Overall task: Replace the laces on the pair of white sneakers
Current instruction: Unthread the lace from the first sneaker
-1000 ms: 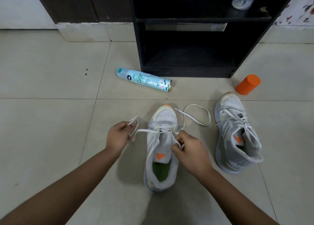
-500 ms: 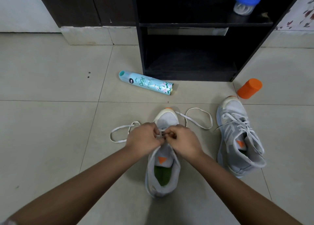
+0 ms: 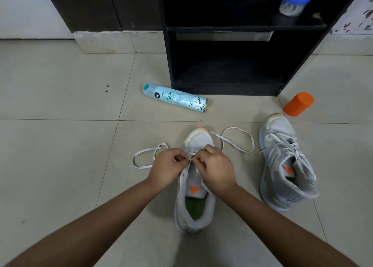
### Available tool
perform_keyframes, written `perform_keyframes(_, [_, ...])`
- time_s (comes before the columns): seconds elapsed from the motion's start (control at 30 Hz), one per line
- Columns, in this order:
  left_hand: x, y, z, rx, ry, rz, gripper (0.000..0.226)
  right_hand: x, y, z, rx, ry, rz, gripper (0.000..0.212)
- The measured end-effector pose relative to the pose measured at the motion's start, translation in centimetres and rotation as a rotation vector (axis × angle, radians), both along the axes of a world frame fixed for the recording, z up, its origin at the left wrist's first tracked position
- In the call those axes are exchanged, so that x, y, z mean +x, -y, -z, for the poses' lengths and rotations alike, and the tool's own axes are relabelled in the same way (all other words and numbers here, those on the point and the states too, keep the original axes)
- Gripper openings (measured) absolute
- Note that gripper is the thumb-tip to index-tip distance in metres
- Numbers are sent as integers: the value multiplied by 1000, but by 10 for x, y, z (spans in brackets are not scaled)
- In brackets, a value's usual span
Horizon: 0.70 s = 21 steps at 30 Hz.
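- The near shoe (image 3: pixel 199 139) lies on the floor (image 3: pixel 60 145) in front of the person, toe pointing away, its opening and green insole towards the camera.
- Both hands meet over its upper eyelets, just behind the toe.
- The left grip (image 3: pixel 168 166) has its fingers curled in, thumb and fingertips pinching the white lace (image 3: pixel 226 141) at the middle of the shoe.
- The right grip (image 3: pixel 216 168) is curled the same way, pinching the lace right beside the left one; the two nearly touch.
- Which eyelet the lace is at is hidden by the fingers.
- One free end of the lace loops over the floor left of the shoe, the other loops to the right of the toe.
- The far shoe (image 3: pixel 282 166) lies to the right, apart from the first, toe away, with its own lace threaded and loose.
- A spray can (image 3: pixel 175 97) lies on its side beyond the near shoe.
- An orange bottle (image 3: pixel 298 104) stands tilted just past the far shoe's toe.
- A black shelf (image 3: pixel 169 65) stands behind, with a blue-lidded jar (image 3: pixel 295 1) on its upper board.
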State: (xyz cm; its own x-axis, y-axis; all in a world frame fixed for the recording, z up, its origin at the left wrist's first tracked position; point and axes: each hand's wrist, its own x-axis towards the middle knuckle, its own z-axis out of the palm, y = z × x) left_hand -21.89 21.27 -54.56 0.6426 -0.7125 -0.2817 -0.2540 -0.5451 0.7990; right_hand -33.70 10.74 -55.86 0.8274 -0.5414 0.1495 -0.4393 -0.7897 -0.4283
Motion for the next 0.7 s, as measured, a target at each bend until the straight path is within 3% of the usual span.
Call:
perform_keyframes(0.07, [-1, -2, 3, -8, -36, -51, 6, -5, 6, 6, 227, 70, 113, 11])
perform_keyframes(0.17, [-2, -4, 7, -25, -93, -70, 9, -9, 11, 14, 814, 293, 420, 15])
perform_keyframes(0.23, [-2, -2, 8, -25, -92, -65, 10, -8, 10, 11, 922, 316, 492, 16])
perform_keyframes(0.3, [-2, -2, 7, -28, -94, -67, 11, -6, 10, 3, 683, 266, 364, 7])
perform_keyframes(0.43, [-1, -2, 9, -44, -104, -59, 11, 6, 14, -12, -78, 17, -15, 14])
perform_keyframes(0.5, [-1, -3, 10, -45, -97, -55, 7, 10, 8, -13, -168, -40, -93, 14])
perform_keyframes(0.57, [-1, -4, 10, -56, -95, -59, 6, 7, 9, -10, -126, 4, -114, 14])
perform_keyframes(0.63, [-1, -7, 12, -69, -109, -75, 6, 2, 16, -8, 129, 143, 34, 6])
perform_keyframes(0.7, [0, -7, 14, -76, -141, -91, 5, -3, 24, -9, 761, 374, 364, 18])
